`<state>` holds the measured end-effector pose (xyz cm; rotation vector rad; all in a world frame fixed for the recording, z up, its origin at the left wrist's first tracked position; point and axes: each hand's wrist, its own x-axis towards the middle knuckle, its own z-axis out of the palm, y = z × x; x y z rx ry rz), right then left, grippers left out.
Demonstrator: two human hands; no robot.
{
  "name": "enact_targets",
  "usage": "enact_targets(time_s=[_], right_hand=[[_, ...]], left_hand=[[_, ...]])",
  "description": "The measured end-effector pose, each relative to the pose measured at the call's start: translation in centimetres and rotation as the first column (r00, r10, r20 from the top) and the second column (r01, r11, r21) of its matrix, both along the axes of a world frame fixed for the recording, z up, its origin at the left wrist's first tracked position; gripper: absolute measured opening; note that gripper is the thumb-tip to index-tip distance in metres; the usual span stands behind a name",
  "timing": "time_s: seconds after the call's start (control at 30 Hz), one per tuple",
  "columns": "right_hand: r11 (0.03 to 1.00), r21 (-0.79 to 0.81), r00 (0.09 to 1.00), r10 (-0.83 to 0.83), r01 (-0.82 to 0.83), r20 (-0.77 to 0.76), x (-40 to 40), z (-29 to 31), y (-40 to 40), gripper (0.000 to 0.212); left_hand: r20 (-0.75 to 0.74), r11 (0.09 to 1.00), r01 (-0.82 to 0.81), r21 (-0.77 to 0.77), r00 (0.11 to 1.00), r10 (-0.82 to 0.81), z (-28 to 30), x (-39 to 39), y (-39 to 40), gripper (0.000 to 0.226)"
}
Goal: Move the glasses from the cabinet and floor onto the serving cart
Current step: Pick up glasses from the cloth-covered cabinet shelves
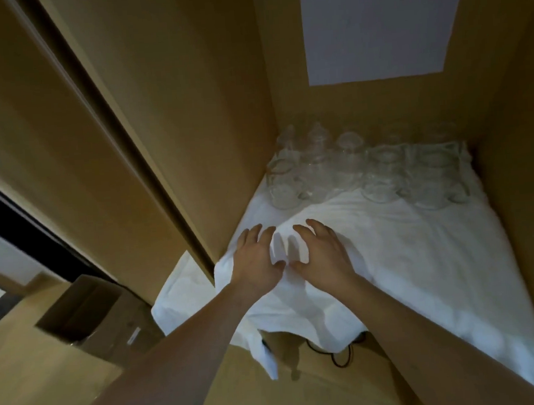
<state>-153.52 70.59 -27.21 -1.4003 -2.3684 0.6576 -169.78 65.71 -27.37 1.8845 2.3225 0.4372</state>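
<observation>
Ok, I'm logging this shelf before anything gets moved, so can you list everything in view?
clear glass cups: a cluster, too blurred to count, transparent, at the back of the cloth-covered shelf
white cloth: one, covering the shelf, front edge hanging over
white paper sheet: one, on the cabinet's back wall
brown wooden cabinet door: one, left
open brown cardboard box: one, lower left
black cable: one, under the cloth's edge
left hand: open, on the cloth
right hand: open, on the cloth

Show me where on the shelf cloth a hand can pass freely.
The cloth lies bare between the glasses at the back and the front edge, right of the right hand. The back strip is crowded with glasses. The left hand rests near the door.
</observation>
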Motion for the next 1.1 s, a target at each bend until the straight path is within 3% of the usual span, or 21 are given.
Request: enact_targets(time_s=[0.57,1.1], right_hand=[[0.998,0.014,0.983,-0.068,0.066,0.171,-13.2,-1.6,-10.8,0.074],[0.985,-0.175,0.985,0.033,-0.002,0.169,-34.1,-5.5,-18.2,0.075]], left_hand=[[0.193,0.996,0.09,0.025,0.977,-0.093,-2.7,-14.3,-10.1,0.068],[0.25,0.973,-0.166,-0.162,0.947,0.204,-3.8,-37.1,-17.6,0.074]])
